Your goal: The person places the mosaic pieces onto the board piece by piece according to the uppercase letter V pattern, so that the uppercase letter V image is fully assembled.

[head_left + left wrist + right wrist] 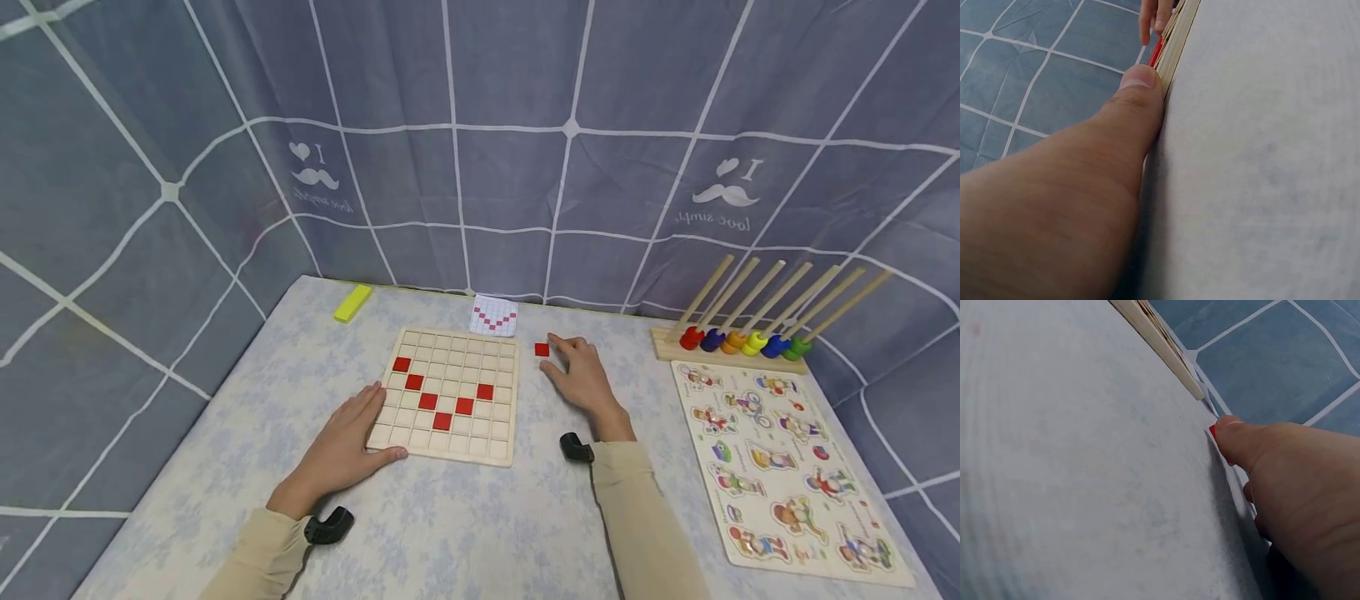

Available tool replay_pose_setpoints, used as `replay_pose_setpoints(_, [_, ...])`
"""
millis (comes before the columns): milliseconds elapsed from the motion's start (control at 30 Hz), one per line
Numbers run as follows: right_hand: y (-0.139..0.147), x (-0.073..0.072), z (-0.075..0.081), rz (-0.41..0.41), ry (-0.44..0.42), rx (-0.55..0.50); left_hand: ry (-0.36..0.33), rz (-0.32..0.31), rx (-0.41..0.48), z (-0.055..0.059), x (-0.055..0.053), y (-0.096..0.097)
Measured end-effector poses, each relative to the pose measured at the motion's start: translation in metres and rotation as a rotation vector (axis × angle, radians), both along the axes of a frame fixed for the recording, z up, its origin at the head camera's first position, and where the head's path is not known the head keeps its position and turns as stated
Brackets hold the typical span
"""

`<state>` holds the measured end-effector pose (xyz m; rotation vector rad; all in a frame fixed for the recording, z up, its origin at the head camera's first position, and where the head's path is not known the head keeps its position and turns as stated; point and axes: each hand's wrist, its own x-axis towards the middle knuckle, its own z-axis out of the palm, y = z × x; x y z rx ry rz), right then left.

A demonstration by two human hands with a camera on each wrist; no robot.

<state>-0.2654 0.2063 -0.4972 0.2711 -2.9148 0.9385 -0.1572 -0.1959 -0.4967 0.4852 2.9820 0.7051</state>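
Note:
A square wooden grid board [495,450] lies on the table, with several red square tiles [427,401] forming a V-like zigzag in its cells. My left hand [341,437] rests against the board's lower left corner, fingers along the left edge and thumb at the near edge. Right of the board is a loose red tile [542,349]. My right hand [581,379] has its index fingertip and thumb on either side of that tile, with a slight gap seen from above. In the right wrist view, the thumb partly hides the red tile [1213,432].
Behind the board lies a small pattern card [493,316] with a printed red V. A yellow block [352,303] is at the back left. At right stand a pegged wooden base [667,343] with coloured rings and a picture puzzle board [750,450]. A grey curtain [510,175] hangs behind.

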Motion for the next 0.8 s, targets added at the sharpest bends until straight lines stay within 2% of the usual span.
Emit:
replay_pose_setpoints(367, [-0.001,-0.005,0.004,-0.032,-0.064,0.016,0.008,-0.003,-0.006,-0.002,0.002,0.002])
replay_pose_setpoints(600, [-0.005,-0.012,0.003,-0.079,-0.012,0.059,0.013,0.004,-0.01,-0.003,0.003,0.001])
replay_pose_setpoints(800, [-0.001,-0.011,-0.011,-0.133,0.078,-0.073,0.011,0.003,-0.015,-0.002,0.003,0.003])
